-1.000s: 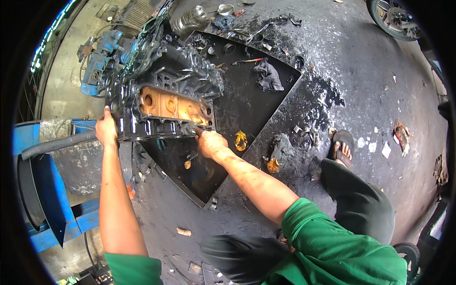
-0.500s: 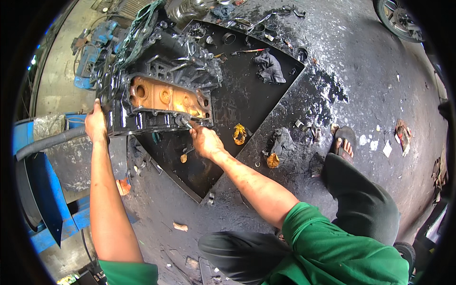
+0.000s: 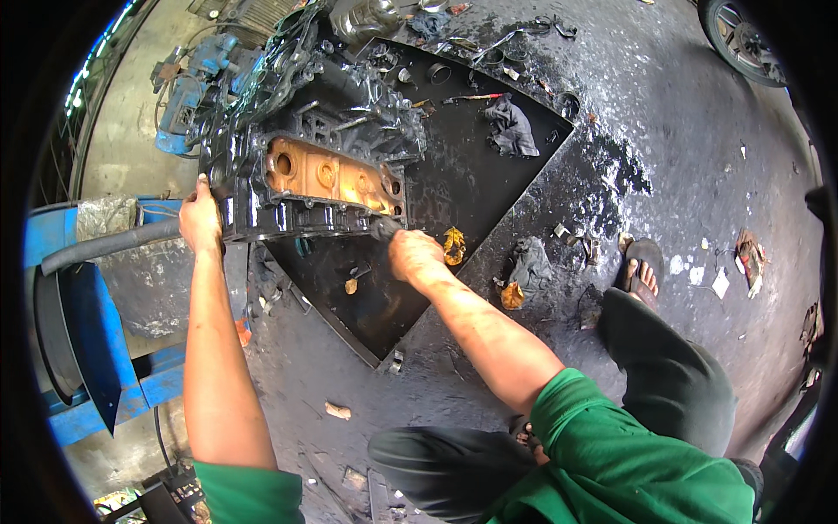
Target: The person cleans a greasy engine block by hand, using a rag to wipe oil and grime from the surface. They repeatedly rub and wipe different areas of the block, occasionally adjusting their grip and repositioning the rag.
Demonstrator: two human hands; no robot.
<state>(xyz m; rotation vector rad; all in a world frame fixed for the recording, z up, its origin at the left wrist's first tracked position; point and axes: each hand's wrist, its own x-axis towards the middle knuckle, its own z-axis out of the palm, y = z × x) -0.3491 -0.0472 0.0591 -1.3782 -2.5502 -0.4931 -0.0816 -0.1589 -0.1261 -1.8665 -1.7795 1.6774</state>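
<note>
A black, oily engine block point(image 3: 253, 205) lies tilted over a low black tray, with an orange-brown cavity point(image 3: 336, 179) open along its near side. My left hand point(image 3: 202, 218) grips the block's left end, thumb up on its edge. My right hand point(image 3: 415, 255) is closed at the block's lower right corner. From its fingers sticks a short dark grey tool point(image 3: 384, 229); its end is blurred, and I cannot tell its kind.
The black tray point(image 3: 489, 201) holds a grey rag point(image 3: 511, 127), metal rings and yellow leaves. Left stands a blue metal frame point(image 3: 105, 349) with a thick grey hose point(image 3: 109, 247). Another rag point(image 3: 531, 262) and scraps lie right of the tray. My sandaled foot point(image 3: 644, 271) is farther right.
My right hand has moved right along the block's lower edge with the tool, to its corner. My left hand keeps its hold. The whole view has shifted slightly.
</note>
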